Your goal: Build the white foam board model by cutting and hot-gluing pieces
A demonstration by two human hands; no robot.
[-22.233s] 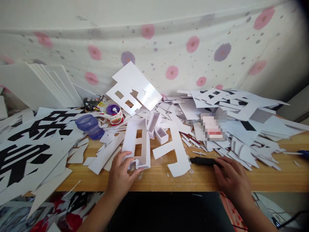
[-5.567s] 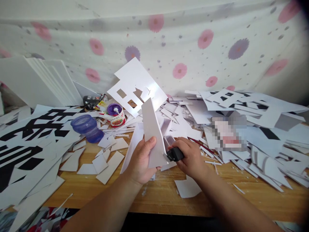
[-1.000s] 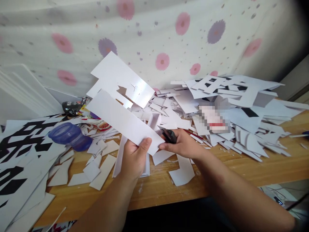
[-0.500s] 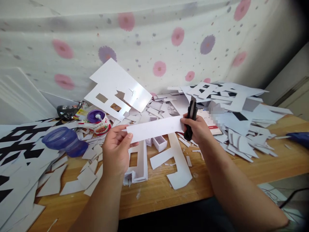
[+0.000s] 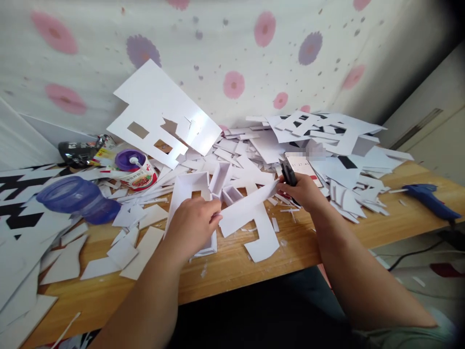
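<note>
A blank white board strip (image 5: 247, 208) is stretched between my two hands above the table. My left hand (image 5: 196, 220) is closed, its thumb and fingertips pinching the strip's left end. With my right hand (image 5: 305, 190) I grip a black utility knife (image 5: 288, 173) and hold the strip's right end; whether the blade is out I cannot tell. Beneath and behind my left hand stands a white open box frame (image 5: 191, 182), partly hidden by the hand. Two small white boxes (image 5: 232, 195) sit just behind the strip. A cut-out white board piece (image 5: 267, 242) lies under it.
Board scraps (image 5: 125, 252) cover the wooden table (image 5: 232, 286). A purple-blue jar (image 5: 78, 198) lies at left, near a food tub (image 5: 141, 177). A large cut sheet (image 5: 152, 111) leans at the back. Rightward are a phone (image 5: 303, 167), stacked sheets (image 5: 327, 128) and a blue glue gun (image 5: 432, 198).
The strip has come down toward the table, its left end moving right and lower. My left hand has turned back-side up. The view has shifted right, bringing the glue gun fully in.
</note>
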